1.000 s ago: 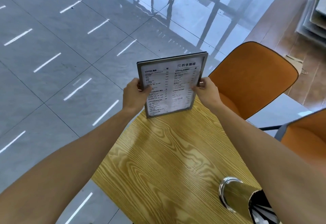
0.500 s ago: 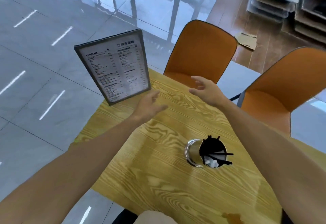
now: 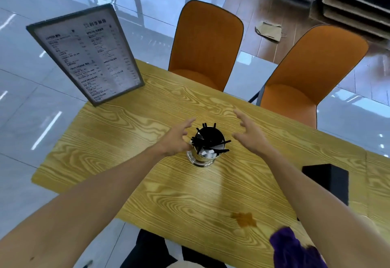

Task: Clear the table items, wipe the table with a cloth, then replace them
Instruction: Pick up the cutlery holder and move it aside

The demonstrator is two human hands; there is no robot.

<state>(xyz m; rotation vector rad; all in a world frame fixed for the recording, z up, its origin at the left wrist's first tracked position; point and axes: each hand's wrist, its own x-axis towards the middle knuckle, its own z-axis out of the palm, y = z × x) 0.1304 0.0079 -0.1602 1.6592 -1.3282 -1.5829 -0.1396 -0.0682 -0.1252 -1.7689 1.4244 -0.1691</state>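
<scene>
wooden table (image 3: 130, 136) is carrying a steel cup (image 3: 205, 149) standing upright; your left hand (image 3: 176, 141) is touching its left side, right hand (image 3: 250, 136) just beside its right, both spread, gripping nothing.

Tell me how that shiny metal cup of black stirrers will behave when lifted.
The metal cup looks polished, so probably slick. It stands tall on a narrow base, so may tip if nudged. The loose black stirrers lean past the rim and could spill if tilted.
</scene>
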